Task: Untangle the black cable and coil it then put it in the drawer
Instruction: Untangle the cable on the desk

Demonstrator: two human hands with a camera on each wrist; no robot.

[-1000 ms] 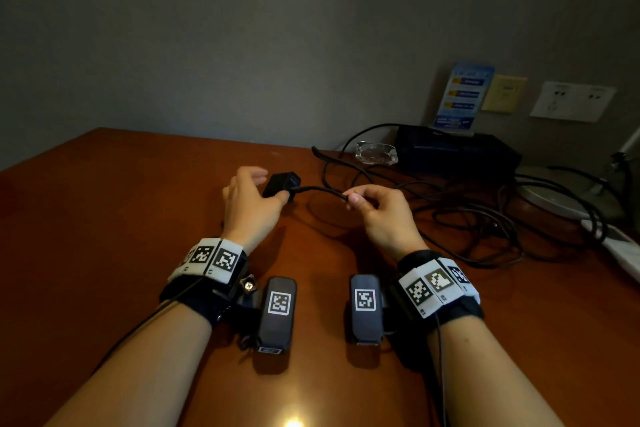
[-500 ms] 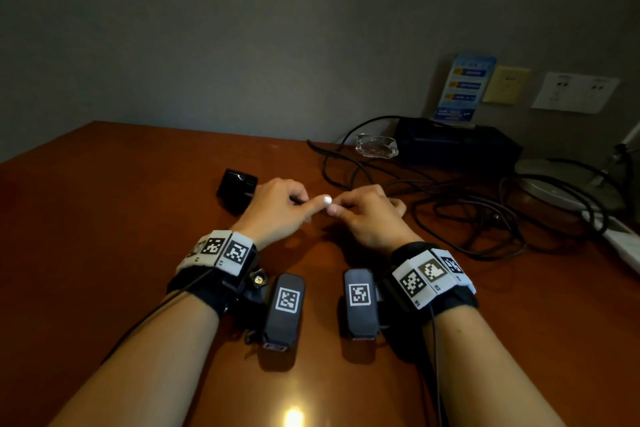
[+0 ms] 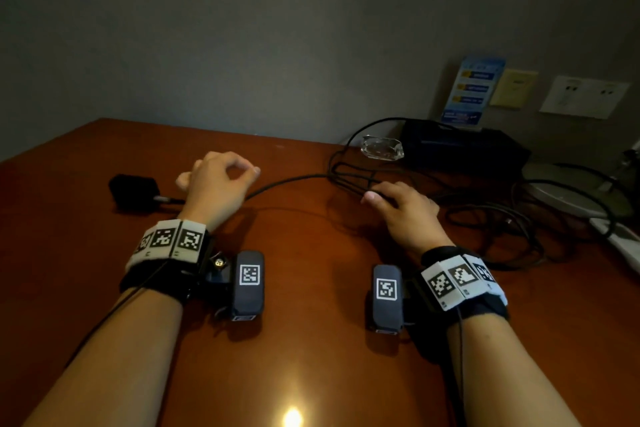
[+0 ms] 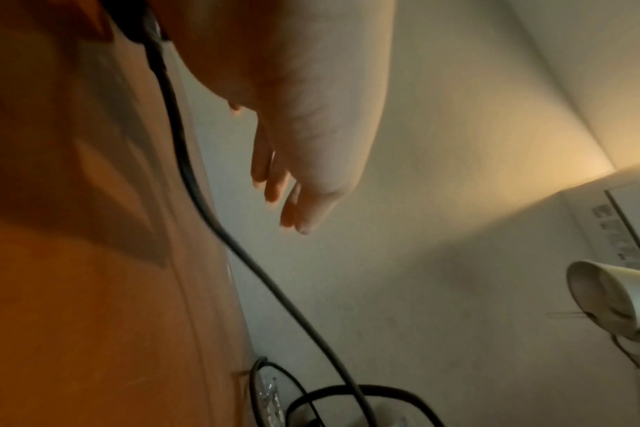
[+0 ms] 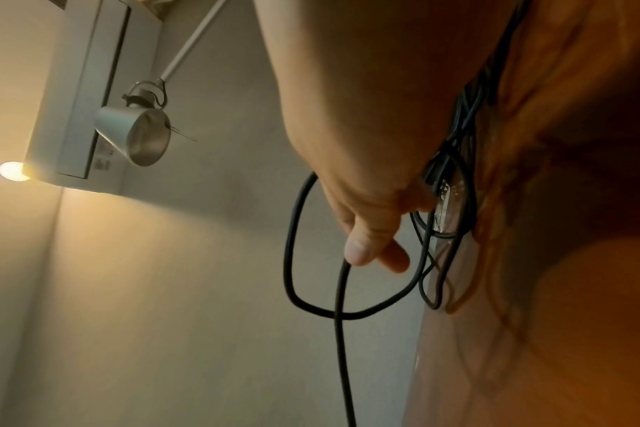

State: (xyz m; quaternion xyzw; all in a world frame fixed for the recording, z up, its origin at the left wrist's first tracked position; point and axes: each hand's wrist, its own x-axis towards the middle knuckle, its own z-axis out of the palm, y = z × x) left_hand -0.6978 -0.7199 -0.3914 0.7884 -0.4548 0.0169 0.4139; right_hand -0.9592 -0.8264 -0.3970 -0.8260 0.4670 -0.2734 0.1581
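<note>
The black cable (image 3: 287,181) runs across the wooden table (image 3: 86,270) from its black adapter block (image 3: 133,191) at the left to a tangle of black loops (image 3: 485,218) at the right. My left hand (image 3: 247,172) hovers over the cable near the adapter, fingers loosely curled. In the left wrist view the cable (image 4: 201,202) passes beside the left hand (image 4: 293,202) without touching the fingers. My right hand (image 3: 372,196) is at the edge of the tangle. The right wrist view shows its thumb and a finger (image 5: 366,257) pinching the cable (image 5: 342,346), with a loop hanging beside.
A glass ashtray (image 3: 382,147) and a black box (image 3: 460,149) stand at the back right, with a blue card stand (image 3: 472,90) on the box. A lamp base (image 3: 571,191) and a white power strip (image 3: 623,243) sit at the far right. No drawer is in view.
The left hand set the adapter down on the table and then let go of the cable. The hands moved apart, the right one sliding right along the cable toward the tangle.
</note>
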